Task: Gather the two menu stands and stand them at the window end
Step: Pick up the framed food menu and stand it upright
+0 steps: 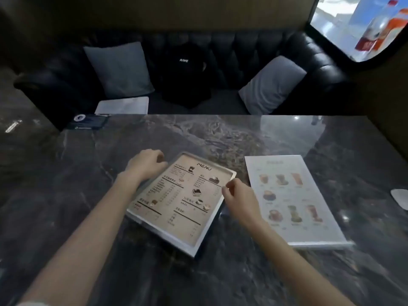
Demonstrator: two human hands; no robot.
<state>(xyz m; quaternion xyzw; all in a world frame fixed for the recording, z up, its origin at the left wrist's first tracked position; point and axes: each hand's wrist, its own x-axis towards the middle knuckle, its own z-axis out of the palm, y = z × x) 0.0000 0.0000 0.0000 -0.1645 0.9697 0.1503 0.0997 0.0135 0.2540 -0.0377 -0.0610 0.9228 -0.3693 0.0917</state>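
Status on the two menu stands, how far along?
Early. Nothing looks done: neither stand is upright or at the window end. In hand: the left hand and right hand are at opposite edges of the tan MENU stand, which lies tilted mid-table; a firm grip is unclear. Left: the white drinks menu stand lies flat and untouched; both must be stood by the window.

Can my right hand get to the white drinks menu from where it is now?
Probably yes. The right hand sits at the beige menu stand's right edge, and the white drinks menu lies flat just beside it with only bare marble table between.
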